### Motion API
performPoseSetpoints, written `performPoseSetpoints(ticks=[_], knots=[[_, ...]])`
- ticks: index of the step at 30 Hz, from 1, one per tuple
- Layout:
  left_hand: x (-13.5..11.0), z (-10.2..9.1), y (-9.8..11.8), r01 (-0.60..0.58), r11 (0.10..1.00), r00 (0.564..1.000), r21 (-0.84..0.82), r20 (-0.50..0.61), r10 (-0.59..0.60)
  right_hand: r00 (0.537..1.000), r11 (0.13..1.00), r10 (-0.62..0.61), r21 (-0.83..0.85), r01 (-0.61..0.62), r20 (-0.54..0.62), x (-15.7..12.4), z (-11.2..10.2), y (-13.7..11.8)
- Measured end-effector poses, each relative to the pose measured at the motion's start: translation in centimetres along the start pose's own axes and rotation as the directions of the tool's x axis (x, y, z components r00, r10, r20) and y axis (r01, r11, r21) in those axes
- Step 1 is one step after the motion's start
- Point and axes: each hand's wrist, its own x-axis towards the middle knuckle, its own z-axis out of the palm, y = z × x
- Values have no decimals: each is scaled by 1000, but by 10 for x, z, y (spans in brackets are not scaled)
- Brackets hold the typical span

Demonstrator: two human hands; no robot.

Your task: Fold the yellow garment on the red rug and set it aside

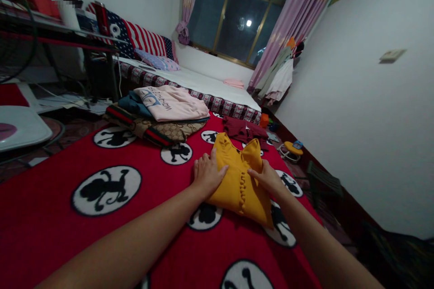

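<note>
A mustard-yellow top (233, 189) with a V neckline and a wavy ruffle down its front lies folded on the red blanket (64, 230). My left hand (208, 174) grips its left edge, with the thumb on the cloth and some fingers along the side. At the opposite edge, my right hand (267, 177) holds the top in the same way, its thumb resting near the ruffle; its other fingers are mostly hidden. Just beyond the top lies a folded maroon garment (244, 129).
A pile of folded clothes, a pink shirt (176, 103) uppermost, sits on the blanket's far left. Behind stands a bed (203, 79) with pillows. A cluttered desk (61, 31) and a white chair (23, 128) are at left. Small stools (291, 149) line the right wall.
</note>
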Motion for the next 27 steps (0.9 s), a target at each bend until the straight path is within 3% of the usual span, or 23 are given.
performPoseSetpoints(ticks=[3, 6, 9, 12, 17, 19, 23, 27], knots=[[2, -10, -2, 1, 1000, 995, -28, 100, 1, 997, 995, 71, -74, -70, 10, -16, -7, 2], [5, -18, -4, -8, 997, 984, -78, 178, 22, 992, 992, 129, -7, -128, 11, -24, -11, 5], [7, -18, -4, -89, 987, 982, -132, 157, 109, 985, 963, 174, 212, -168, -7, -21, -11, 3], [5, -12, -3, -188, 971, 973, -149, 106, 205, 965, 869, 260, 442, -220, -31, -8, -11, -7], [1, 0, -8, -263, 959, 961, -109, 58, 270, 909, 756, 406, 522, -395, 99, 28, -12, -29], [1, 4, -11, -278, 954, 958, -110, 38, 284, 911, 752, 375, 517, -408, 174, 40, -11, -34], [3, 7, -14, -281, 950, 957, -139, 36, 289, 926, 819, 155, 479, -315, 344, 52, -7, -38], [3, 7, -15, -258, 945, 960, -202, 52, 274, 954, 882, 66, 430, -192, 292, 56, -7, -34]])
